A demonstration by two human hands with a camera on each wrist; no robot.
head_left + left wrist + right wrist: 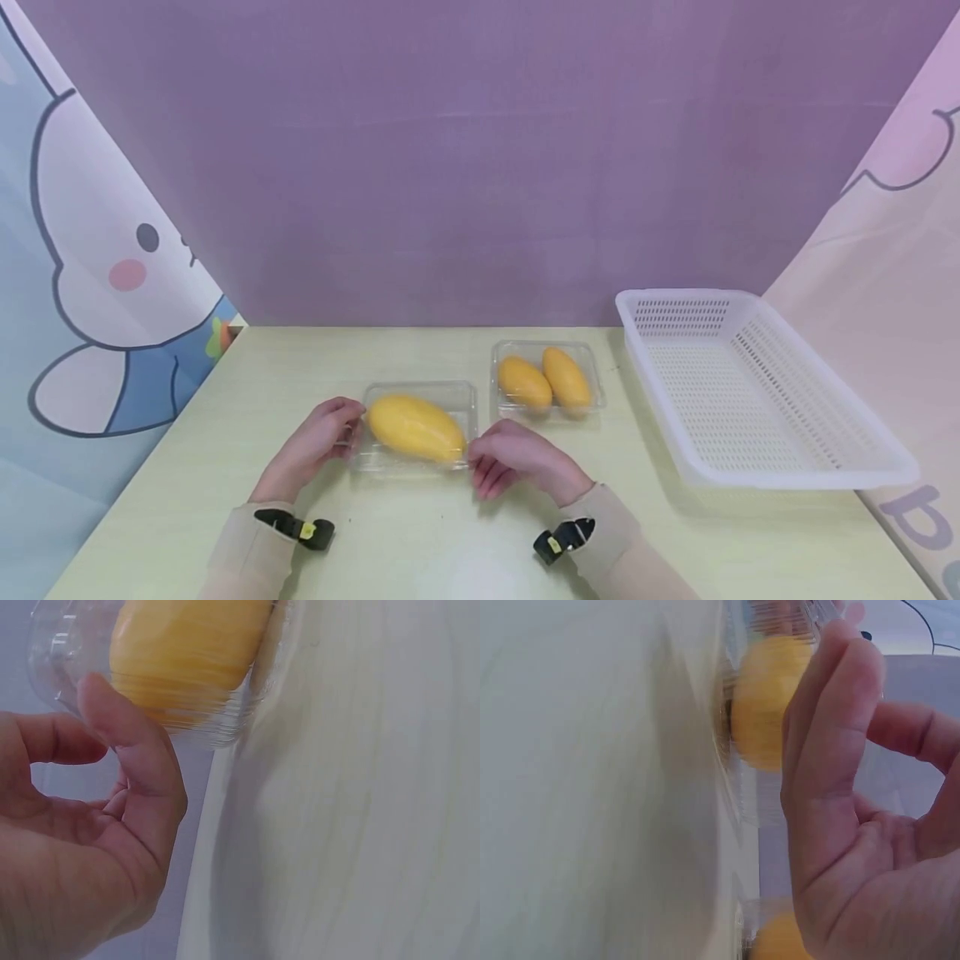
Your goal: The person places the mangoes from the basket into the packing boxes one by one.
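Observation:
A clear plastic box (454, 400) with one large yellow mango (416, 427) in it is between the two hands on the table. My left hand (321, 433) pinches the box's left edge; in the left wrist view its bent fingers meet the ribbed plastic wall. At the opposite side, my right hand (517, 457) grips the right edge near the front corner with thumb and fingers. Behind and to the right stands a second clear box (534, 350) holding two smaller orange mangoes (567, 379). Whether the lids are fastened cannot be told.
A white perforated plastic basket (675, 417) stands at the right of the pale wooden table (420, 542), with nothing visible in it. A purple panel (480, 167) rises behind the table. Printed cartoon cloths (97, 250) border both sides.

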